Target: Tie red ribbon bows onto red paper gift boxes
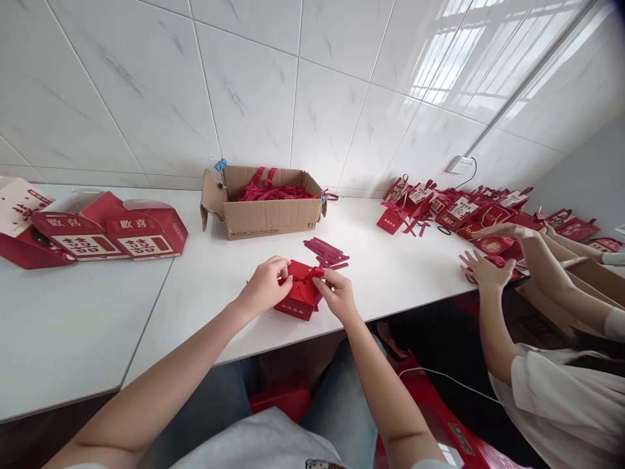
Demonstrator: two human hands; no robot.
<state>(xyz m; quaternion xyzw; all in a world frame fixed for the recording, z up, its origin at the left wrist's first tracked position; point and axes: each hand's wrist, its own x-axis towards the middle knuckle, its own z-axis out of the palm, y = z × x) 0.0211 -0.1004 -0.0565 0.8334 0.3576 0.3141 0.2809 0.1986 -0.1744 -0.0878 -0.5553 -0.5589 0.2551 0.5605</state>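
Note:
A small red gift box (295, 309) with gold lettering sits near the table's front edge, right before me. Red ribbon (317, 272) runs through the holes in its top. My right hand (338, 294) pinches the ribbon at the right side of the box. At the box's left, my left hand (267, 288) is closed, thumb and forefinger together at the ribbon's other side; its exact grip is partly hidden by the fingers. Just behind the box lies a loose pile of cut dark-red ribbon strips (326, 253).
An open cardboard carton (273, 218) full of red ribbons stands by the wall. Larger red-and-white boxes (146, 231) are at left. One finished-looking small box (390, 220) and many others (461, 210) crowd the right, where a co-worker's hands (491, 270) reach over the table.

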